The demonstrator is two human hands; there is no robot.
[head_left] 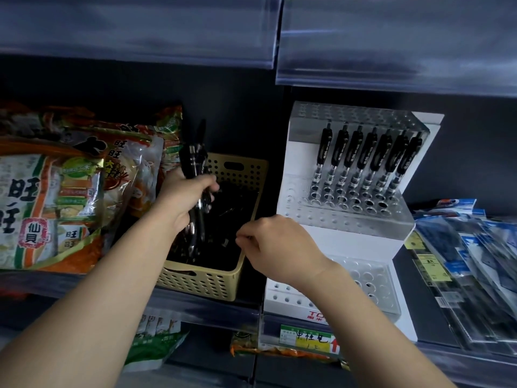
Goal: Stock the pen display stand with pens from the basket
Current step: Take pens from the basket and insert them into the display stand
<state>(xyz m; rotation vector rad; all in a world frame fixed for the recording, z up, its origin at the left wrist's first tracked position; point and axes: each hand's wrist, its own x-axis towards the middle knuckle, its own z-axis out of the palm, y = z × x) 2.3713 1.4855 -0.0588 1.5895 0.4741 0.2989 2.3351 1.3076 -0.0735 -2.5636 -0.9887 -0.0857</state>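
Note:
A yellow perforated basket [240, 169] sits on the shelf, its inside dark with loose black pens [229, 217]. My left hand [184, 197] grips a bunch of black pens [194, 161] upright above the basket. My right hand [274, 245] hovers at the basket's right rim with fingers curled toward the thumb; whether it pinches anything is unclear. The white and clear tiered pen display stand [349, 236] stands to the right, with a row of several black pens [366, 161] slotted in its upper tier. The lower tiers' holes are bare.
Large snack bags [70, 189] lean on the shelf left of the basket. Packaged stationery [470, 261] lies flat right of the stand. Clear price-strip rails [391, 51] overhang above. A price label [307, 338] and more packets sit on the shelf below.

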